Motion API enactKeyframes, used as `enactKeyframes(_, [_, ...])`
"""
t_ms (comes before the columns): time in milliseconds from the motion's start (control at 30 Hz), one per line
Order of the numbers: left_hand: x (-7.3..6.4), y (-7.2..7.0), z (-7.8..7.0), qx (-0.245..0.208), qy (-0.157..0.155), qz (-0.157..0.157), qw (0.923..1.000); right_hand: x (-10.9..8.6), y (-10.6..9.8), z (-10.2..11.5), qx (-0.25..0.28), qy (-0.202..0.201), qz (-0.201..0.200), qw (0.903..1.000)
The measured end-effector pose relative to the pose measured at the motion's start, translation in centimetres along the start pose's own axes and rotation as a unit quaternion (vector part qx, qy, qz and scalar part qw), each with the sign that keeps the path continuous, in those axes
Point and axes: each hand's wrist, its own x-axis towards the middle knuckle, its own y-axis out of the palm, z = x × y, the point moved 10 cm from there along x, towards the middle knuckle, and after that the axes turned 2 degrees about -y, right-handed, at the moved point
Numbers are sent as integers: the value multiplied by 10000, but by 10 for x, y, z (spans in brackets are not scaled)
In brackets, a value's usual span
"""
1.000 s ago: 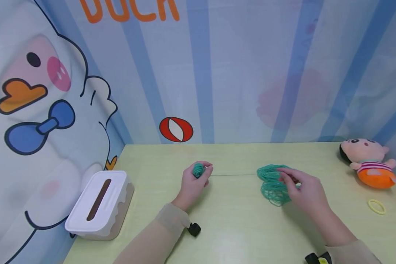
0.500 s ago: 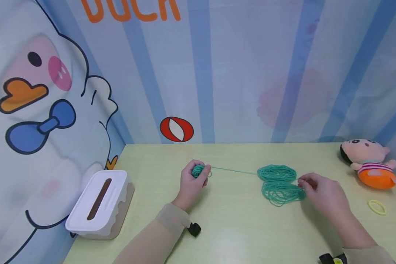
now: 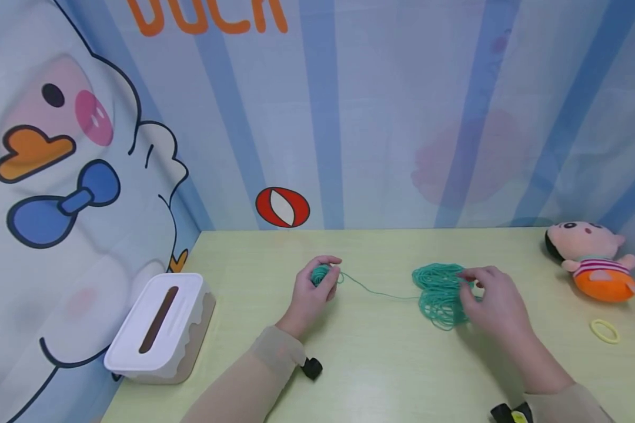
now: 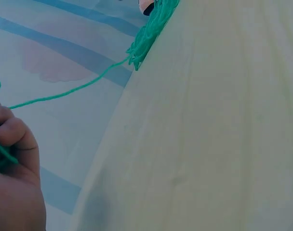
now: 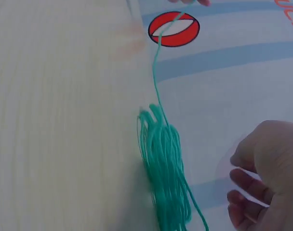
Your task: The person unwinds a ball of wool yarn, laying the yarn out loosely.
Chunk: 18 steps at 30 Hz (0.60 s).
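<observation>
Yarn (image 3: 438, 279) lies in a loose green bundle on the table (image 3: 370, 352), right of centre in the head view, and a slack strand (image 4: 64, 94) runs from it to a small green ball (image 3: 320, 274) near the middle. The left hand (image 3: 306, 294) has its fingers curled round that ball, a little loop of strand beside the fingertips. The right hand (image 3: 500, 302) is at the bundle's right edge, thumb and fingers bent with a narrow gap between them; whether they pinch any yarn, I cannot tell. The step in hand seems to be winding the yarn onto the ball, and with the bundle looking larger than the ball, much appears left to wind. The next move probably calls for the right hand to free a length without snagging the loops, then for the slack to be wrapped snugly round the ball.
</observation>
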Motion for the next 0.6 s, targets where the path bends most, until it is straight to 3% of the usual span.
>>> enactKeyframes(100, [0,1,1,-16,-36,72,10000,4,10,36,288,-646,-270,9971])
enactKeyframes(233, [1,2,-1,-73,6,187,9998,10,41,78,585,-1242,69,9905])
enactKeyframes(433, [1,7,-4,-178,135,435,9988,23,93,125,920,-1363,1001,9813])
enactKeyframes(600, [0,10,-4,-145,172,582,9981,30,115,142,994,-1277,1149,9801])
